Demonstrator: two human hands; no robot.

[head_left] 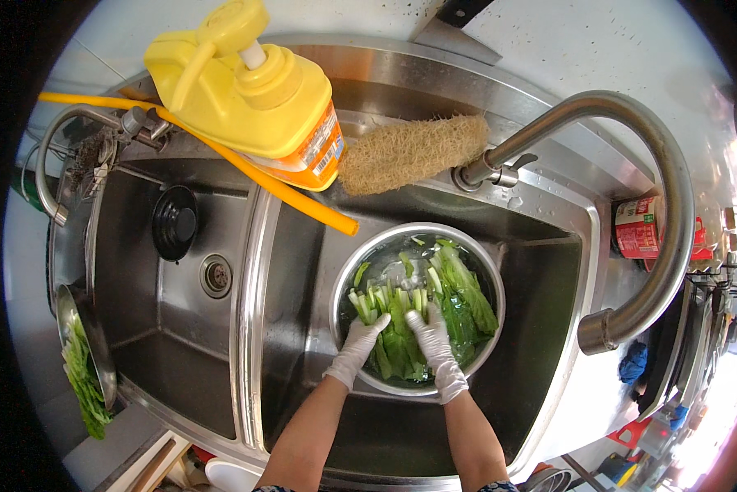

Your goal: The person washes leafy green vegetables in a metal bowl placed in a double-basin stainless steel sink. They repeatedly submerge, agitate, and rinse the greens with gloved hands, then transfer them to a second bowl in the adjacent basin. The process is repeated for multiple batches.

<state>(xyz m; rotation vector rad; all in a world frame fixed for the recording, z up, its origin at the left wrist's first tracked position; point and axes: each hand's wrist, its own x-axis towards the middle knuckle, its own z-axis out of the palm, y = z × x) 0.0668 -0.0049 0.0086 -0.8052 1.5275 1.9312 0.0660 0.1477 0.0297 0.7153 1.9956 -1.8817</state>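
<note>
A round metal basin of water stands in the right bowl of a stainless steel double sink. Both of my hands wear thin white gloves. My left hand grips the left side of a bundle of leafy greens, thumb on top. From the other side, my right hand holds the same bundle, its fingers partly hidden by water and leaves. The cut pale stems point away from me. More leaves lie in the water at the basin's right, and small leaf pieces float near the far rim.
A curved faucet arches over the sink's right edge. Behind the basin are a loofah, a yellow pump jug and a yellow hose. The left bowl holds a black dish. Greens hang over a metal bowl at far left.
</note>
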